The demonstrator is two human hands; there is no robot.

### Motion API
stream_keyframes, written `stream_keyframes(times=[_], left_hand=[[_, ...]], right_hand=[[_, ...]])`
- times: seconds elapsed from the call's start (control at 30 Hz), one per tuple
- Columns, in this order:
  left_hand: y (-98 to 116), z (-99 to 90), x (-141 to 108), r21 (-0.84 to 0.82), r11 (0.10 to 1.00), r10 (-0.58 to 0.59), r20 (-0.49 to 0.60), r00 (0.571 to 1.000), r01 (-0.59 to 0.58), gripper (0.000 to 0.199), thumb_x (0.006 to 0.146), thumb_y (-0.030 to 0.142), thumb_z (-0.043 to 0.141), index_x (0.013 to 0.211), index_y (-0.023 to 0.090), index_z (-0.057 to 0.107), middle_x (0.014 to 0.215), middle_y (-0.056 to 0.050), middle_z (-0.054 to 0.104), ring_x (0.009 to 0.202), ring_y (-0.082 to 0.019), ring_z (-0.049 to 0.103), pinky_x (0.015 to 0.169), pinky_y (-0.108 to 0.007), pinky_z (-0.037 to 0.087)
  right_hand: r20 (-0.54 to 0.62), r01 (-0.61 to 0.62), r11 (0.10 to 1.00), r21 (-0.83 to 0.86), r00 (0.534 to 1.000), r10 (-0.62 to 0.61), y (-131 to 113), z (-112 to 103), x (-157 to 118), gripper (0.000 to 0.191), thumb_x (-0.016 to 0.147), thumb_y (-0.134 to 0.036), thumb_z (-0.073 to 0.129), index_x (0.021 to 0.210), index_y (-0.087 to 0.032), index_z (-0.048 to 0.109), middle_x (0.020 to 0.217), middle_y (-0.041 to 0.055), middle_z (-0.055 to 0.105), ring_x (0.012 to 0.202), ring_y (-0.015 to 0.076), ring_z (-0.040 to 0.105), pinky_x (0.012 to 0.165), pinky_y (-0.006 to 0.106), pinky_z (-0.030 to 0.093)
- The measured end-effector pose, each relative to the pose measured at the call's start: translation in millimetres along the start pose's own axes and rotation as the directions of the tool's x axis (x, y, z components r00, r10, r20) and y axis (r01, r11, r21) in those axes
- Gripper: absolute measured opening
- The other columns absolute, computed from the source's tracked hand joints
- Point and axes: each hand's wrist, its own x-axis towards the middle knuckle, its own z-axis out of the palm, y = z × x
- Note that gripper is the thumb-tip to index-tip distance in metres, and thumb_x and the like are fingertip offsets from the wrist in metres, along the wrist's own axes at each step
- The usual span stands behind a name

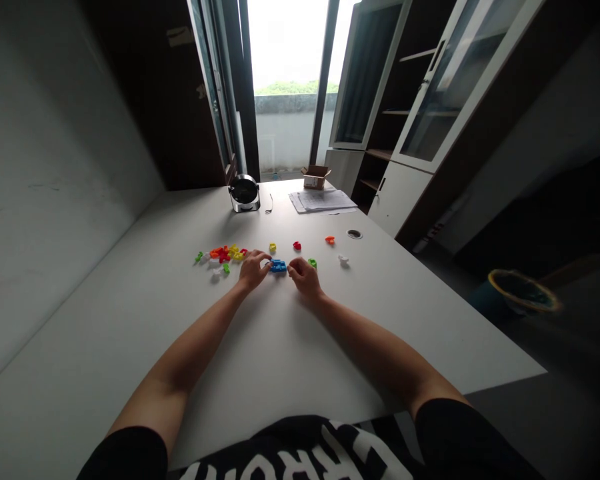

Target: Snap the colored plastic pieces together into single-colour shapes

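Observation:
A small cluster of blue plastic toy blocks (pixel 279 266) lies on the white table between my two hands. My left hand (pixel 253 270) is at its left end, thumb and forefinger closed on the edge of the blue blocks. Just to the right of them, my right hand (pixel 305 276) has its fingers curled in a pinch; whatever is in the fingertips is hidden. A green block (pixel 313 263) shows right behind the right hand. Beyond the hands sit a yellow block (pixel 273 247) and a red block (pixel 297 245), apart from each other.
Left of my left hand is a loose pile of coloured blocks (pixel 223 253). An orange block (pixel 330 239) and a white block (pixel 343 260) lie to the right, near a round cable hole (pixel 354 234). Farther back stand a black round device (pixel 245 192), papers (pixel 325 201) and an open carton (pixel 315 177).

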Motion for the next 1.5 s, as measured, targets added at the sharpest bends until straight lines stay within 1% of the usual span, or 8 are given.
stream_keyframes(times=[0.1, 0.23, 0.53, 0.7, 1.0, 1.2, 1.4, 1.5], left_hand=[[2.9, 8.7, 2.5, 0.014, 1.0, 0.021, 0.019, 1.0, -0.021, 0.016, 0.09, 0.031, 0.065, 0.101, 0.025, 0.074, 0.111, -0.007, 0.068, 0.109, -0.028, 0.058, 0.096, -0.043, 0.048], [2.0, 12.4, 0.2, 0.035, 0.999, 0.033, 0.033, 0.999, -0.034, 0.015, 0.091, 0.03, 0.065, 0.101, 0.024, 0.074, 0.113, -0.007, 0.067, 0.11, -0.028, 0.057, 0.095, -0.043, 0.049], [2.6, 11.1, -3.2, 0.035, 0.999, 0.04, 0.005, 0.999, -0.04, 0.015, 0.093, 0.031, 0.063, 0.102, 0.024, 0.072, 0.116, -0.007, 0.066, 0.112, -0.027, 0.056, 0.096, -0.042, 0.049], [3.9, 10.1, -4.0, 0.016, 0.999, 0.037, -0.007, 0.999, -0.037, 0.013, 0.093, 0.031, 0.063, 0.1, 0.024, 0.073, 0.115, -0.007, 0.066, 0.111, -0.026, 0.056, 0.098, -0.043, 0.048], [7.5, 8.1, -3.5, -0.011, 1.0, 0.016, 0.008, 1.0, -0.016, 0.014, 0.092, 0.028, 0.063, 0.101, 0.024, 0.073, 0.115, -0.007, 0.066, 0.11, -0.027, 0.057, 0.098, -0.045, 0.049], [6.5, 9.4, -3.1, -0.013, 1.0, 0.013, 0.007, 1.0, -0.013, 0.013, 0.092, 0.026, 0.062, 0.099, 0.024, 0.073, 0.114, -0.008, 0.067, 0.11, -0.028, 0.057, 0.096, -0.044, 0.049], [6.1, 11.2, -2.8, -0.008, 1.0, 0.01, 0.017, 1.0, -0.01, 0.013, 0.092, 0.028, 0.064, 0.099, 0.024, 0.073, 0.115, -0.008, 0.067, 0.11, -0.028, 0.057, 0.096, -0.044, 0.05], [5.7, 11.5, -2.6, -0.01, 1.0, 0.003, 0.027, 1.0, -0.002, 0.013, 0.091, 0.029, 0.064, 0.099, 0.024, 0.073, 0.116, -0.008, 0.067, 0.111, -0.028, 0.057, 0.096, -0.044, 0.05]], right_hand=[[0.012, -0.005, 1.0, -0.015, 1.0, 0.005, -0.5, -0.2, -0.1, 0.02, 0.086, -0.041, 0.057, 0.083, -0.022, 0.06, 0.069, 0.0, 0.061, 0.061, 0.0161, 0.051, 0.06, 0.028, 0.039], [0.032, -0.006, 1.0, -0.026, 0.999, 0.007, -0.1, -0.4, 0.7, 0.019, 0.087, -0.042, 0.057, 0.085, -0.022, 0.059, 0.07, 0.0003, 0.062, 0.061, 0.0165, 0.052, 0.061, 0.029, 0.039], [0.035, 0.004, 1.0, -0.018, 0.999, -0.004, -2.9, -0.8, 0.3, 0.02, 0.087, -0.042, 0.057, 0.083, -0.023, 0.058, 0.069, 0.0, 0.06, 0.061, 0.0164, 0.05, 0.06, 0.029, 0.039], [0.044, -0.026, 0.999, -0.035, 0.999, 0.027, -4.3, -1.0, 0.7, 0.02, 0.087, -0.043, 0.058, 0.084, -0.023, 0.059, 0.07, 0.0006, 0.062, 0.062, 0.0169, 0.052, 0.061, 0.029, 0.04], [0.049, -0.029, 0.999, -0.042, 0.998, 0.031, -3.6, -0.7, 0.8, 0.019, 0.087, -0.042, 0.058, 0.083, -0.023, 0.059, 0.071, 0.0007, 0.063, 0.062, 0.0171, 0.052, 0.061, 0.029, 0.041], [0.035, 0.012, 1.0, -0.02, 0.999, -0.011, -2.1, 0.4, 0.0, 0.018, 0.088, -0.041, 0.058, 0.083, -0.023, 0.058, 0.068, -0.0005, 0.061, 0.06, 0.0166, 0.051, 0.06, 0.029, 0.04], [0.04, -0.017, 0.999, -0.035, 0.999, 0.019, -2.6, 0.6, -0.1, 0.019, 0.087, -0.042, 0.058, 0.083, -0.023, 0.059, 0.069, 0.0, 0.061, 0.061, 0.0169, 0.052, 0.06, 0.029, 0.041], [0.038, -0.008, 1.0, -0.028, 0.999, 0.009, -2.7, 0.6, -0.2, 0.019, 0.087, -0.042, 0.058, 0.083, -0.023, 0.059, 0.069, 0.0, 0.061, 0.061, 0.0171, 0.052, 0.06, 0.03, 0.041]])
